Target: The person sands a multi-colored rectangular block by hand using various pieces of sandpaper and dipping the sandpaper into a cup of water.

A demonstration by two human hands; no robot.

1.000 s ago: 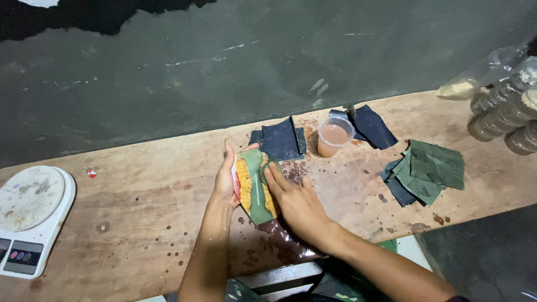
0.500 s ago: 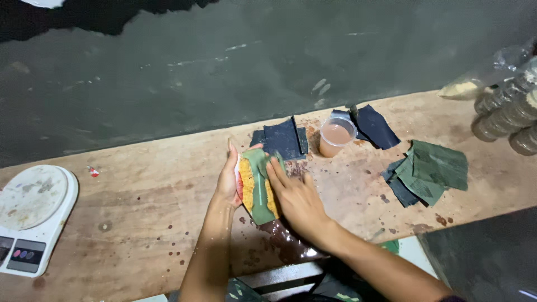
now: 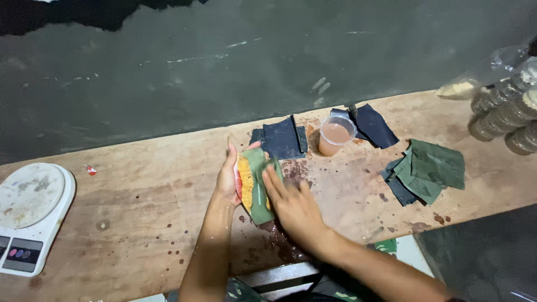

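The folded green leaf parcel with orange filling is lying at the middle of the long, stained wooden plank table, and both hands are pressing on it; the left hand is cupping the parcel's left edge with fingers pointing upward, holding it against the palm; the right hand is lying flat with fingers spread over the parcel's right side, pressing rather than gripping.

Just behind the parcel a stack of dark, cut leaf squares is lying on the wood; to the right of that stack a small clear plastic cup is standing upright, holding a brownish-pink liquid nearly to the rim; more dark leaf pieces are lying just beyond the cup; well right of the parcel a pile of green leaf squares is resting; at the far right edge several lidded round jars of pale contents are lying stacked beside a clear bag of whitish powder; far left of the parcel a white round-topped kitchen scale is sitting at the table's end.
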